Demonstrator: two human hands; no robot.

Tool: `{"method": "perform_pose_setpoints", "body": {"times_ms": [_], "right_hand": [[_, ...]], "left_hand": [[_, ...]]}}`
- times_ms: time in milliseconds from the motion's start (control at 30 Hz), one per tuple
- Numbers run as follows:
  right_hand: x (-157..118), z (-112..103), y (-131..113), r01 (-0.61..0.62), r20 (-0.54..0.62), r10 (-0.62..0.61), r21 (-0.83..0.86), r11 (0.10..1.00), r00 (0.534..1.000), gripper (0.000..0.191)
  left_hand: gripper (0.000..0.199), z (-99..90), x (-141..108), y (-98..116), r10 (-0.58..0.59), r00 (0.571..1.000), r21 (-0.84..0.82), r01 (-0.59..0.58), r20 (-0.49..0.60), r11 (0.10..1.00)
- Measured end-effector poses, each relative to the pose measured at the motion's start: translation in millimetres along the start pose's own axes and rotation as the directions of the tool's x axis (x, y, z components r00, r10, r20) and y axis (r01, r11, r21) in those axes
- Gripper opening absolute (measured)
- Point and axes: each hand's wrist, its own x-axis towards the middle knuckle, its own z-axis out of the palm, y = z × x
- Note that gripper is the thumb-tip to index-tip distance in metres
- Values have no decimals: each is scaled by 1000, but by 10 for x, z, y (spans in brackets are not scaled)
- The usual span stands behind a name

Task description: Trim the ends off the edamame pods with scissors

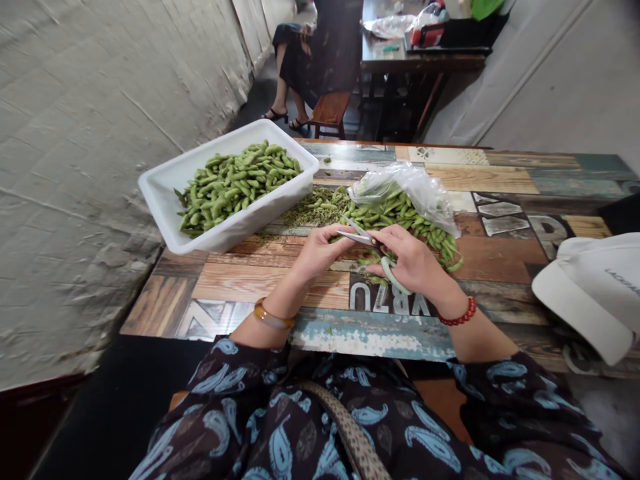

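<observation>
My right hand (411, 261) is closed round a pair of scissors (395, 276) with pale green handles, its blades parted and pointing left. The fingers of my left hand (323, 253) are pinched together right at the blades; whatever they hold is too small or hidden to make out. Beyond my hands a heap of green soybean pods (390, 212) spills from a clear plastic bag (413, 181). Left of it lies a pile of trimmed bits (320, 208). A white plastic tub (235, 235) at the left holds many more pods (240, 180).
The patterned wooden table (250, 280) runs across in front of me, against a rough wall (90, 133) on the left. A white cap (590, 293) lies at the right edge. Farther back, a person (330, 53) sits on a wooden stool (330, 110) by another table (420, 63).
</observation>
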Motion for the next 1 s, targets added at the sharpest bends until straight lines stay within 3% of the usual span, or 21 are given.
{"method": "perform_pose_setpoints", "body": {"times_ms": [133,367,733,1000], "right_hand": [[5,-8,3,21,1,-21,-23,1000,1000,61],[1,-5,45,60,0,-61,-49,997,998,63],[0,-26,46,49,25,-49,-5,999,998,50],[-17,-27,43,1,42,1,-54,999,999,41]], "left_hand": [[22,15,-13,38,107,994,103,-108,19,989],[16,-24,12,20,142,990,110,-144,25,983],[21,-37,0,11,78,993,0,-78,93,997],[20,-55,20,-11,50,999,29,-51,13,998]]}}
